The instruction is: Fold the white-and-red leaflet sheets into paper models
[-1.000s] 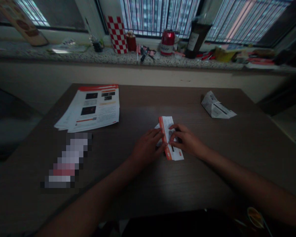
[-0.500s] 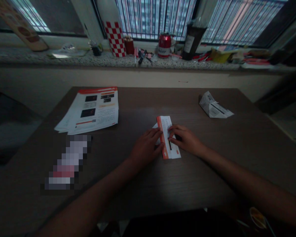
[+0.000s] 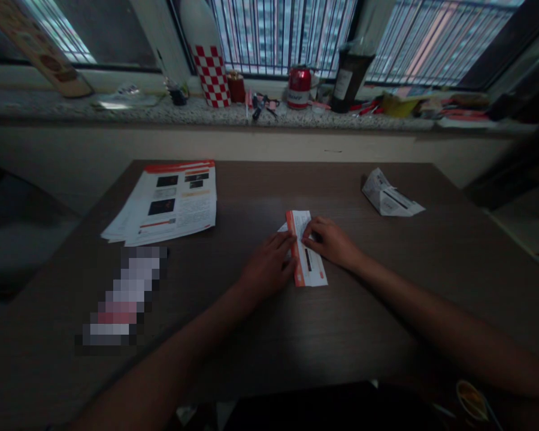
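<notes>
A folded printed sheet (image 3: 311, 266) with an orange edge lies on the dark wooden table (image 3: 386, 287) in front of me. My left hand (image 3: 267, 268) rests flat along its left orange edge, fingers pressed down on it. My right hand (image 3: 330, 239) presses on the upper part of the strip, fingertips bent onto the paper. Both hands hold the sheet against the tabletop.
A stack of printed leaflets (image 3: 166, 200) lies at the table's left. Another folded paper piece (image 3: 388, 194) sits at the right rear. A blurred object (image 3: 121, 296) lies front left. The stone sill (image 3: 117, 108) behind carries a checkered cup (image 3: 212, 67), a red can (image 3: 299, 87), a dark bottle (image 3: 348, 75) and clutter.
My right hand has slid up the folded sheet toward its far end, uncovering the lower part. The left hand has stayed at the orange edge.
</notes>
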The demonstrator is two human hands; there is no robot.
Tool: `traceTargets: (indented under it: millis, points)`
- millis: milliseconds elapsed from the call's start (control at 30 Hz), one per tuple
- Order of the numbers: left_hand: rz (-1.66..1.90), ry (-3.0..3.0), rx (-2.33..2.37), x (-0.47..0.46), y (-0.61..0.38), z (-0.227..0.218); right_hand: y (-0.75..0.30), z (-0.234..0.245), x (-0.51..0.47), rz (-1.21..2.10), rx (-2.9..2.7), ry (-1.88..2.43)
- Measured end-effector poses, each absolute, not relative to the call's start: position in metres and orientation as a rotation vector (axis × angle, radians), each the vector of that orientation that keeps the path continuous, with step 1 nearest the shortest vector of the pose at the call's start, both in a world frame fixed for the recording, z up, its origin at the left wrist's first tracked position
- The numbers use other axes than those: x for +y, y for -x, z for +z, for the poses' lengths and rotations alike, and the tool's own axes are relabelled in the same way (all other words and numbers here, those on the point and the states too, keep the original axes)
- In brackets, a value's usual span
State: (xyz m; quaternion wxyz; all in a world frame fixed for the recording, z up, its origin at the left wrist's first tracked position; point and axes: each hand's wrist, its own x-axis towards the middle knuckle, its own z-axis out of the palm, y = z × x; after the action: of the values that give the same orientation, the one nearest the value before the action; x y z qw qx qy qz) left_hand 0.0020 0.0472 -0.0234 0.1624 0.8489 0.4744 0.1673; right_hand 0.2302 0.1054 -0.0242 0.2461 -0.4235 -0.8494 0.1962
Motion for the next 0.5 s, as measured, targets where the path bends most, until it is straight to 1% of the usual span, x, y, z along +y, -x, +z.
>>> traceTargets:
  millis: [500]
  points:
    - [0.503, -2.469, 1.343, 0.047, -0.002, -0.032, -0.237, -0.019, 0.087, 0.619, -2.363, 1.117]
